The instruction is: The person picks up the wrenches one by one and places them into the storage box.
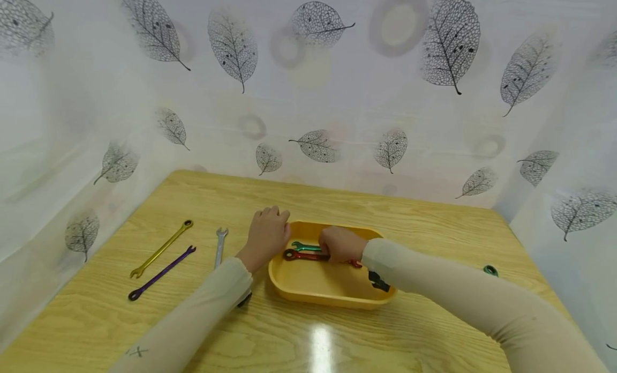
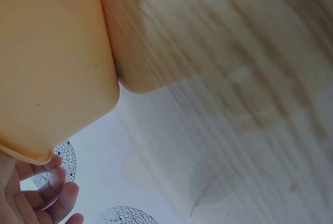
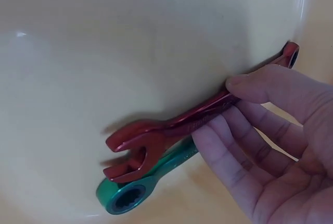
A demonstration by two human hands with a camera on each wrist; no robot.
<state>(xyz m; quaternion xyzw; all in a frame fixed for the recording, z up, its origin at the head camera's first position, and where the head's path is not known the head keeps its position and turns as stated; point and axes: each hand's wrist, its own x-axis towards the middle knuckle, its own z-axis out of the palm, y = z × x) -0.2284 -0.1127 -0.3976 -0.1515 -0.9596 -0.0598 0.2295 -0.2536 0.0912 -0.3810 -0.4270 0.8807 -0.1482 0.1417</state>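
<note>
A yellow plastic tray (image 1: 328, 299) stands on the wooden table. Inside it, a red combination wrench (image 1: 308, 256) lies beside a green wrench (image 1: 303, 247). My right hand (image 1: 343, 244) reaches into the tray; in the right wrist view its thumb and fingers pinch the red wrench (image 3: 197, 113) by the shaft. There the ring end of the green wrench (image 3: 127, 195) shows beneath the red jaws, and the fingers lie against its shaft. My left hand (image 1: 269, 235) holds the tray's left rim, its fingers (image 2: 61, 203) curled below the lip; the thumb is hidden in the left wrist view.
Left of the tray lie a gold wrench (image 1: 161, 250), a purple wrench (image 1: 163, 273) and a silver wrench (image 1: 220, 247), partly behind the left sleeve. A green ring end (image 1: 490, 270) shows behind the right sleeve. Leaf-printed curtain (image 1: 318, 105) encloses the back and sides.
</note>
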